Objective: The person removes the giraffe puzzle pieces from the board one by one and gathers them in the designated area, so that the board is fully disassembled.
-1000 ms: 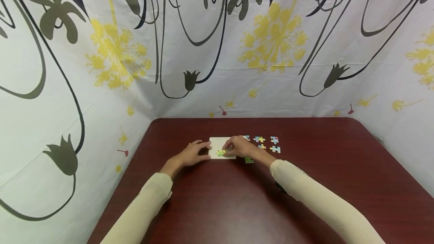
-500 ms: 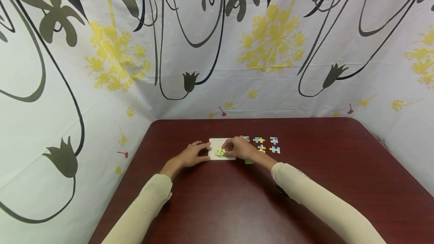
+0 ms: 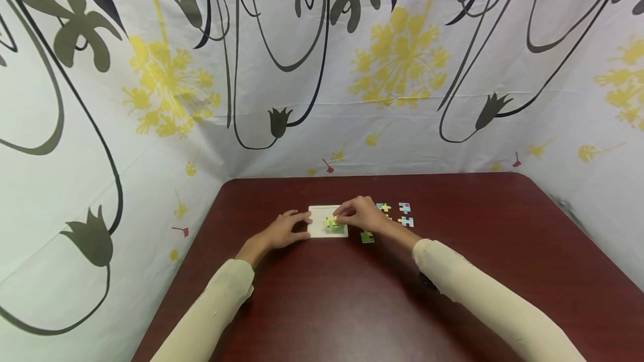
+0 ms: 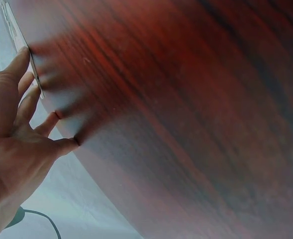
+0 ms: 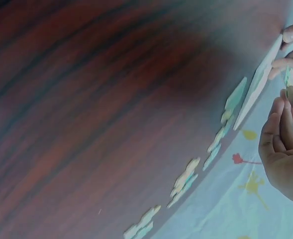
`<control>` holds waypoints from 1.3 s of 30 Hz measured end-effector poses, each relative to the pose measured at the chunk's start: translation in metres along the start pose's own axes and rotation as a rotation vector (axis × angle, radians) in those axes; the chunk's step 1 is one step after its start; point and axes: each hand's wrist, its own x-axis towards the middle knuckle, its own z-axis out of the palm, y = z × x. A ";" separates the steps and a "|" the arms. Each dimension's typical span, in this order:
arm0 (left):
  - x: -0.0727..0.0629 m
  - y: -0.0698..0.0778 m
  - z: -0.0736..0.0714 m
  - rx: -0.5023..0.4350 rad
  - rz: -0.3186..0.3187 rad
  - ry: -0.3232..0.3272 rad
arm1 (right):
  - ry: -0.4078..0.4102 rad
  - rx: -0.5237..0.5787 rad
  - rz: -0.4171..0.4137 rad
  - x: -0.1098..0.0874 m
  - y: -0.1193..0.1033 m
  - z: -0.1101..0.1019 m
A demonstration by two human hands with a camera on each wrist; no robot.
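Observation:
My right hand [image 3: 366, 215] pinches a green and yellow jigsaw piece [image 3: 331, 222] between thumb and fingertips, above the white puzzle board [image 3: 317, 213]. In the right wrist view the jigsaw piece [image 5: 288, 77] stands on edge, clear of the board [image 5: 258, 87]. My left hand [image 3: 284, 230] lies at the board's left side, thumb and fingertips touching its edge. The left wrist view shows the left hand [image 4: 22, 134] with fingers spread, some on the board's edge and others on the table.
Several loose jigsaw pieces lie right of the board, among them a green piece [image 3: 368, 237], a blue and red piece [image 3: 405, 208] and a pale blue piece [image 3: 405, 221]. The dark red table [image 3: 322, 300] ends at a patterned cloth [image 3: 312, 99] behind.
My right hand has lifted the green and yellow jigsaw piece off the board and drawn slightly back to the right. My left hand has stayed at the board's edge.

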 end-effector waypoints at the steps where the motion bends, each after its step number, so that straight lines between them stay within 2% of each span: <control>1: 0.000 0.000 0.000 0.000 0.003 0.001 | -0.001 0.001 0.006 -0.002 0.000 -0.003; 12: 0.000 0.001 0.000 0.001 0.023 0.016 | 0.005 -0.017 0.086 -0.032 0.012 -0.034; 18: -0.001 0.002 -0.001 -0.003 0.021 0.002 | 0.008 -0.043 0.106 -0.050 0.021 -0.046; 30: 0.001 -0.002 0.000 0.005 0.030 0.009 | -0.003 -0.125 0.135 -0.086 0.036 -0.063; 39: 0.000 0.000 0.000 0.000 0.023 0.017 | -0.032 -0.123 0.157 -0.103 0.044 -0.067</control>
